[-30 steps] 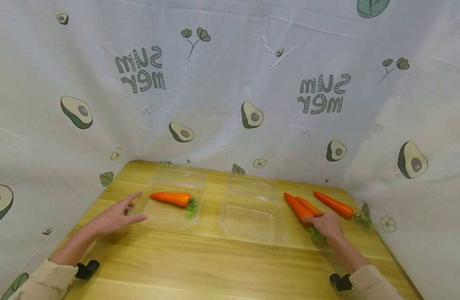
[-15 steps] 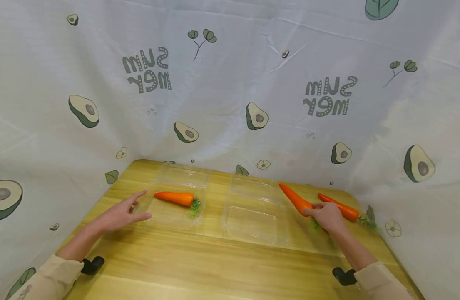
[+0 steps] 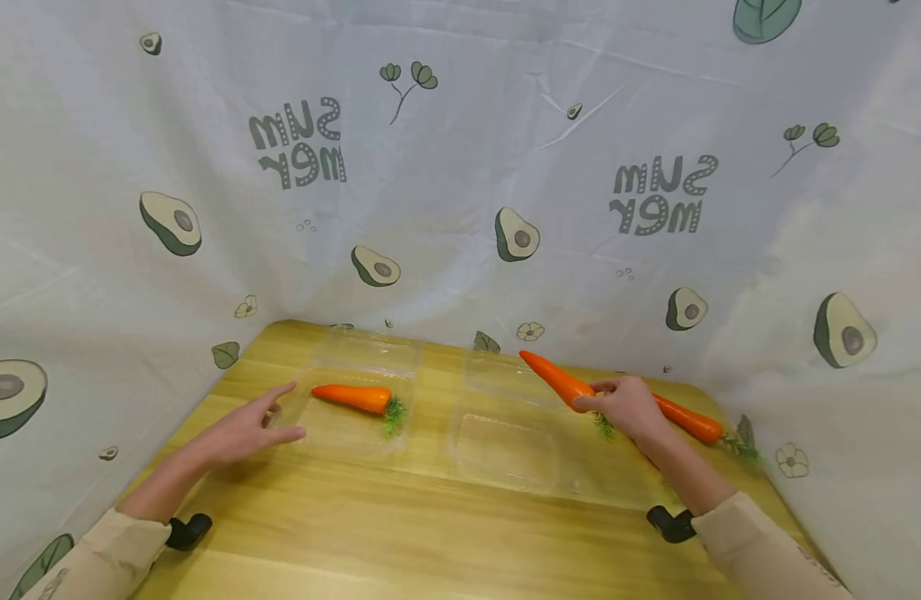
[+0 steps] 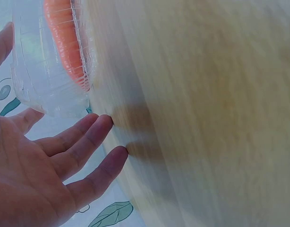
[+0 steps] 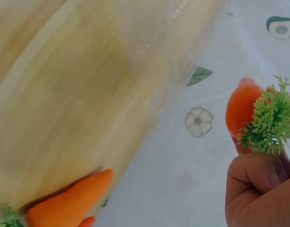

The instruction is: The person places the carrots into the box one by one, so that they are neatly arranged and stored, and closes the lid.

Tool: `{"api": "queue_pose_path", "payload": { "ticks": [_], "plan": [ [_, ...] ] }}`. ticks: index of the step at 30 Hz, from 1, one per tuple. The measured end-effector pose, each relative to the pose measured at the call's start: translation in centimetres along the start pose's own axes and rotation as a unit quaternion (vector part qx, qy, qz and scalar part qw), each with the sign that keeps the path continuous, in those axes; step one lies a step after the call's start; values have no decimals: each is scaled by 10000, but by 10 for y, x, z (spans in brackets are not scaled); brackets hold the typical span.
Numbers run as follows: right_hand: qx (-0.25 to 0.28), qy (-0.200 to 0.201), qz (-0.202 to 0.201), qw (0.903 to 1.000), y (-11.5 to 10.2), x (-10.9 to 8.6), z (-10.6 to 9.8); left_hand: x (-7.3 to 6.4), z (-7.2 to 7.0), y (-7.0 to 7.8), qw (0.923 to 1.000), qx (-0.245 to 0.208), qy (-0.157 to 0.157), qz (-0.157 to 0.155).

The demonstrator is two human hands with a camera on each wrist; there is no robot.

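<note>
My right hand (image 3: 628,408) grips an orange carrot (image 3: 553,377) by its thick leafy end, its tip pointing up and left over the lid side of the right clear plastic container (image 3: 505,450). Green fronds show beside the fingers in the right wrist view (image 5: 270,118). My left hand (image 3: 242,429) is spread at the left edge of another clear container (image 3: 336,435), holding nothing. Inside that container lies a carrot (image 3: 355,397) with its leaves to the right. In the left wrist view, the fingers of the left hand (image 4: 60,170) extend below the container wall (image 4: 36,75).
A carrot (image 3: 688,418) lies at the table's right, partly behind my right hand. Another carrot (image 5: 72,201) shows on the table in the right wrist view, mostly hidden in the head view. A patterned white cloth (image 3: 445,167) surrounds the wooden table (image 3: 400,533).
The right hand has lifted one carrot off the table and carried it leftward to the right container. The left hand has stayed beside the left container.
</note>
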State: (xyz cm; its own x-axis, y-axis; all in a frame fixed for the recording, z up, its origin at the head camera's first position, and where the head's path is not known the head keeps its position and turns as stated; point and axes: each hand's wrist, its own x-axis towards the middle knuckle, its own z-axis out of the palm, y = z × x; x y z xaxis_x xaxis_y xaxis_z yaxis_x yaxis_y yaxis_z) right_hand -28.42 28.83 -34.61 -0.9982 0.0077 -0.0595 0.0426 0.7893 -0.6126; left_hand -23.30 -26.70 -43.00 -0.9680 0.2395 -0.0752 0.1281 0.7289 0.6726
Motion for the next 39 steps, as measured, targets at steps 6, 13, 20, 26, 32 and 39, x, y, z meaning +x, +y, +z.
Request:
{"api": "queue_pose_path", "payload": {
  "ticks": [6, 13, 20, 26, 32, 39],
  "plan": [
    [-8, -181, -156, 9997, -24, 6, 8, 2, -1, 1, 10000, 40, 41, 22],
    [174, -428, -475, 9978, -47, 16, 21, 1, 0, 0, 10000, 55, 27, -35],
    [245, -621, -678, 9955, -71, 26, 33, 1, 0, 1, 10000, 29, 8, -82],
    [75, -699, -936, 9931, -92, 31, 42, 1, 0, 0, 9999, 34, 18, -96],
    [68, -819, -1140, 9901, -109, 34, 51, 1, 0, 3, 10000, 9, 32, -55],
    [143, -1122, -1176, 9866, -129, 37, 64, 2, 0, 3, 10000, 28, 28, -71]
  ]
}}
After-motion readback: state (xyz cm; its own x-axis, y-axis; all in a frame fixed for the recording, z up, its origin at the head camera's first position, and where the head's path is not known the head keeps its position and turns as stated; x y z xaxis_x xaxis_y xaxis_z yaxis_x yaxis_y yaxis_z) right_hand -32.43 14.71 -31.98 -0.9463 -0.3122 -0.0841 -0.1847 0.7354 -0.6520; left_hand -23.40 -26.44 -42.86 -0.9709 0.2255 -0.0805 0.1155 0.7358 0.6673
